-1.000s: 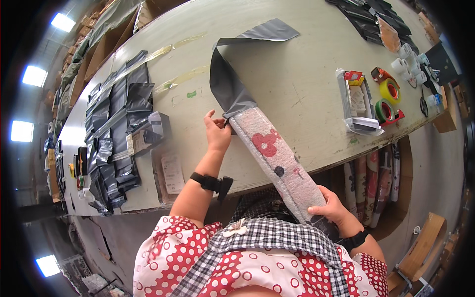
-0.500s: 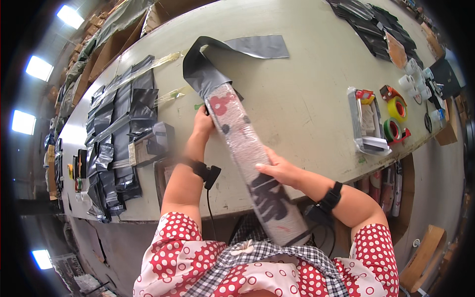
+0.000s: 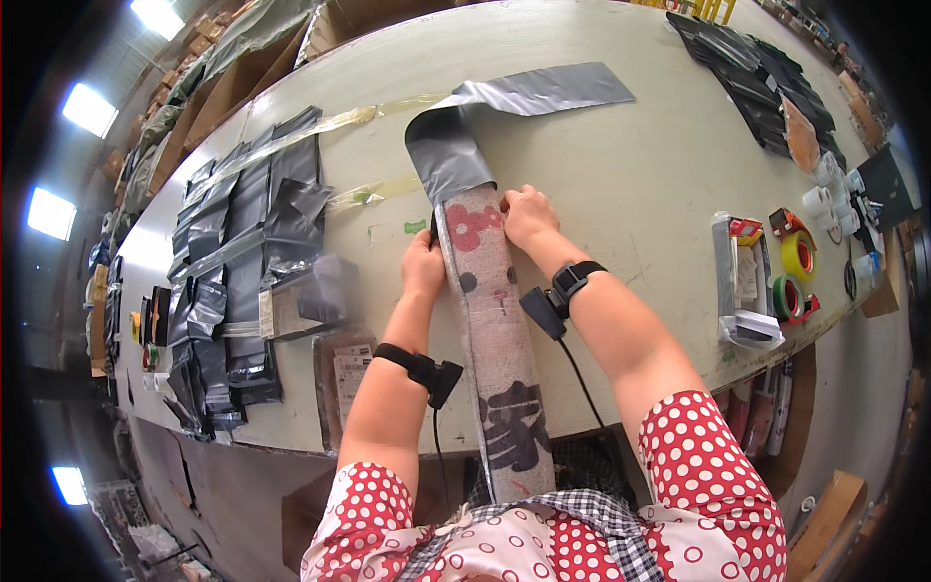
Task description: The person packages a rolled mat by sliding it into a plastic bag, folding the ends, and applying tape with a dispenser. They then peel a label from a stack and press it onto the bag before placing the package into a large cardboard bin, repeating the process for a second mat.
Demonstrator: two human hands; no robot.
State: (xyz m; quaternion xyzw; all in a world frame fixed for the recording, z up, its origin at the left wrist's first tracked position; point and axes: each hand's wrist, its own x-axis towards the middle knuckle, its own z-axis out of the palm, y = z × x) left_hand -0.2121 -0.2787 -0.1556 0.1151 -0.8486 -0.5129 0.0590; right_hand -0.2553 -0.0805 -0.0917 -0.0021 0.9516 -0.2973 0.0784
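Observation:
A long rolled mat in clear wrap, with red and black print, lies on the table and runs from its far half toward my body. A grey plastic mailing bag covers the mat's far end, its tail folded over to the right. My left hand is closed at the left edge, beside the bag's mouth, holding the bag edge there against the mat. My right hand is closed with its fingertips pinched at the right corner of the bag's mouth; the fingertips are partly hidden.
Black plastic bags lie on the left, with a clear box near them. More black bags lie far right. A tray, a yellow tape dispenser and a green tape roll stand near the right table edge.
My right hand has moved from the mat's near half up to the bag's mouth. The mat has swung more upright and slightly right, and the bag has shifted right with it.

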